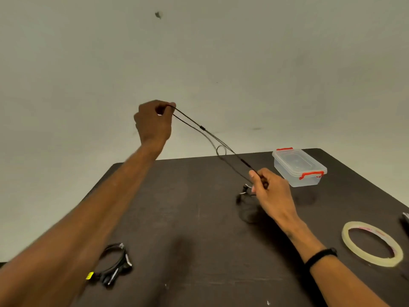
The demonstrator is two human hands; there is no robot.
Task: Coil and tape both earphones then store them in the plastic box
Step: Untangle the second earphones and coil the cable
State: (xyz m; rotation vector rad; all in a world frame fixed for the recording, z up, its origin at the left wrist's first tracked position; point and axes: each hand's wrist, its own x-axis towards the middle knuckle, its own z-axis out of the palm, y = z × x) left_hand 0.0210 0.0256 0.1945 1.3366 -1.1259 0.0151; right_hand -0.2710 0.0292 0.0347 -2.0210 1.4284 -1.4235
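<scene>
**Cable stretched between both hands above table**

Left hand (153, 122) was raised against the wall (243, 63), fingers pinched shut on one end of the black earphone cable (212, 138). Right hand (269, 191) sat lower, above the table (188, 207), fingers closed on the other end; earbuds (244, 190) dangled just under it. Cable ran doubled between the hands, with a small loop midway.

Box (298, 167), lid on and red clips down, stood at the far right, near the right hand. Tape roll (371, 243) lay flat at the right. Second earphone (115, 264) lay coiled at near left, partly hidden by the left forearm. A dark object (405, 220) was cut off by the right edge; could not identify it.
</scene>
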